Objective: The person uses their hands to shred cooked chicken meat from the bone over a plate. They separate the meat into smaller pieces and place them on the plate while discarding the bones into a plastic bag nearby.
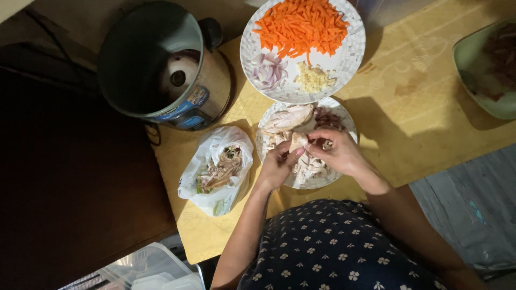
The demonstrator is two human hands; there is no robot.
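A piece of cooked chicken (pixel 297 142) is pinched between both my hands above a white plate (pixel 348 124) that holds more chicken pieces. My left hand (pixel 275 165) grips its lower side; my right hand (pixel 337 151) grips its upper right side. A larger chicken piece (pixel 287 118) lies at the plate's far left. Shredded bits (pixel 310 167) lie under my hands.
A second plate (pixel 352 48) carries carrot sticks (pixel 301 26), sliced onion (pixel 267 70) and minced garlic (pixel 313 78). A white plastic bag of scraps (pixel 217 169) lies left. An empty rice cooker (pixel 161 64) stands far left. A green dish (pixel 486 67) sits at the right edge.
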